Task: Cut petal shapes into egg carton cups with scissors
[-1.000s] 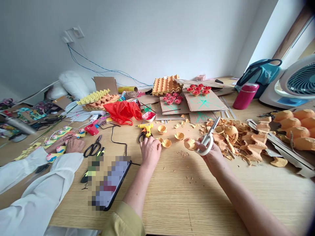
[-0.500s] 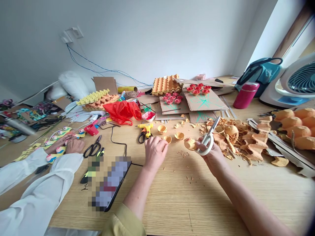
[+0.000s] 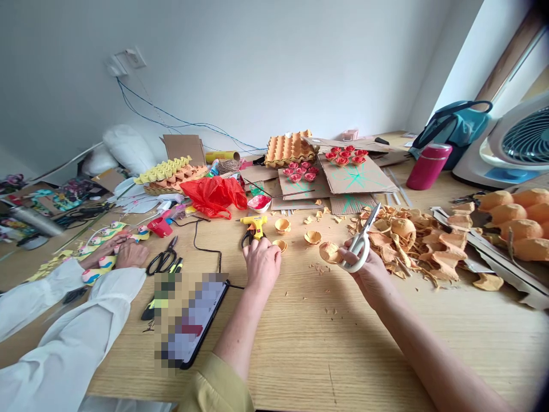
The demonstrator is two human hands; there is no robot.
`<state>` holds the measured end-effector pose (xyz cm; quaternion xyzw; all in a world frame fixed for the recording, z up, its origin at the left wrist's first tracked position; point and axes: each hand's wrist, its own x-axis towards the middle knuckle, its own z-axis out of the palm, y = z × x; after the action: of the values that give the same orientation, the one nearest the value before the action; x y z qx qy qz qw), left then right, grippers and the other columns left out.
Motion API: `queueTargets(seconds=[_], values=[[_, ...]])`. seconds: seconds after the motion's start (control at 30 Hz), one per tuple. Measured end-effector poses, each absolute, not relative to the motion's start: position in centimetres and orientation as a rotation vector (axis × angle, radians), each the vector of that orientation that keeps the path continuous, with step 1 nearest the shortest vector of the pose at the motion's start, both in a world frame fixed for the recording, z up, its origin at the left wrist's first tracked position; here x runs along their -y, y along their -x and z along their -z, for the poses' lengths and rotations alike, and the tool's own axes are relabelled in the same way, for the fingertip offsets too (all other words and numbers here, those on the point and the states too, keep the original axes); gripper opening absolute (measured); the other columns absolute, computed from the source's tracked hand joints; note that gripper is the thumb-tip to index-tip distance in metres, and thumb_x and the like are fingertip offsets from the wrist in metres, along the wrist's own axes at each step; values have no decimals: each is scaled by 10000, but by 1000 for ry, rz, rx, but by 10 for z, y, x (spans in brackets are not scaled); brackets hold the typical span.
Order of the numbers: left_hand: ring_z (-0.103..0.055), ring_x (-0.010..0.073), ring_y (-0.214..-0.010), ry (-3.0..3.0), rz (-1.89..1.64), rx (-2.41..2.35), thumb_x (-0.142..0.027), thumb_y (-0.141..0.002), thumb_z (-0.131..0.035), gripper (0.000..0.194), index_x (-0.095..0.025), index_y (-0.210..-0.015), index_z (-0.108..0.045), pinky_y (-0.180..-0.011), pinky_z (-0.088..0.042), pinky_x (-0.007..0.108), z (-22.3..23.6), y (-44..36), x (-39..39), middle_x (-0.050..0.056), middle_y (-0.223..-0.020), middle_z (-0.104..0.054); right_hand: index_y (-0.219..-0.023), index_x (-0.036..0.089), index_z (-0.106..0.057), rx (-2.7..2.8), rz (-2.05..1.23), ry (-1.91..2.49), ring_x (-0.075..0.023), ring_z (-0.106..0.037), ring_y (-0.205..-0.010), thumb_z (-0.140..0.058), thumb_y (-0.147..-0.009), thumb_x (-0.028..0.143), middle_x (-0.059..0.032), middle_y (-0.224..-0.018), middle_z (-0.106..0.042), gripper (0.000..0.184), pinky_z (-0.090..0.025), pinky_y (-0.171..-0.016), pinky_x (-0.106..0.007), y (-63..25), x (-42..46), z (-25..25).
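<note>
Holding white-handled scissors (image 3: 359,249) and an orange carton cup (image 3: 330,252) in the right hand (image 3: 367,269), well to the right of the yellow glue gun (image 3: 254,226), with fingers clamped on both. Lowering the left hand (image 3: 262,264) just in front of the glue gun, by a partly hidden cup (image 3: 280,246); cannot tell whether with fingers apart or together, or touching it.

White scissors (image 3: 359,247) in right hand (image 3: 369,271).

Pale, plain wall (image 3: 266,68) behind a light wood-grain table (image 3: 295,355), with a brown-framed window (image 3: 510,57) at upper right admitting daylight.
</note>
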<state>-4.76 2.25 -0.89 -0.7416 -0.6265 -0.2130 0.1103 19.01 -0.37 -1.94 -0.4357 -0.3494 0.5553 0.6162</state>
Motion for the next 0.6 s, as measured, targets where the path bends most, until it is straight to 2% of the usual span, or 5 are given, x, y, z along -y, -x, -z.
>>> queueTargets(seconds=[0.13,0.27,0.33,0.43,0.6], values=[[-535,276,-949,2213,704,1854,-224,-852,-612,117,-247,-838,-726,-845,-348,435,7,47,-21,73,-913,-649,-926,237,-597,860,-1269,997,-145,-543,-724,-861,-651,369,27,-814,-597,403,-452,-655,-272,-188,5,18],[-552,252,-969,2417,1062,1712,-234,-858,-610,151,-228,-979,-699,-893,-400,412,5,34,-14,75,-960,-635,-924,229,-566,924,-1253,992,-138,-526,-685,-843,-670,404,22,-784,-603,415,-430,-628,-267,-183,8,13],[-573,226,-986,2655,1309,1596,-251,-858,-622,239,-215,-1092,-656,-906,-432,376,6,21,-7,78,-1020,-638,-908,229,-552,954,-1241,997,-142,-525,-671,-837,-666,429,21,-769,-599,425,-429,-619,-274,-180,10,10],[-602,218,-997,2954,1623,1583,-334,-839,-671,445,-215,-1254,-565,-798,-489,315,9,2,2,101,-1153,-642,-887,236,-535,1001,-1231,1004,-150,-528,-665,-844,-639,454,22,-763,-597,452,-430,-610,-282,-176,12,8],[-616,211,-1001,3001,2117,1804,-370,-838,-676,412,-193,-1199,-586,-794,-515,293,18,-15,5,114,-1184,-636,-891,257,-506,1074,-1220,989,-155,-524,-647,-839,-618,500,27,-750,-597,495,-419,-570,-280,-172,14,6]])
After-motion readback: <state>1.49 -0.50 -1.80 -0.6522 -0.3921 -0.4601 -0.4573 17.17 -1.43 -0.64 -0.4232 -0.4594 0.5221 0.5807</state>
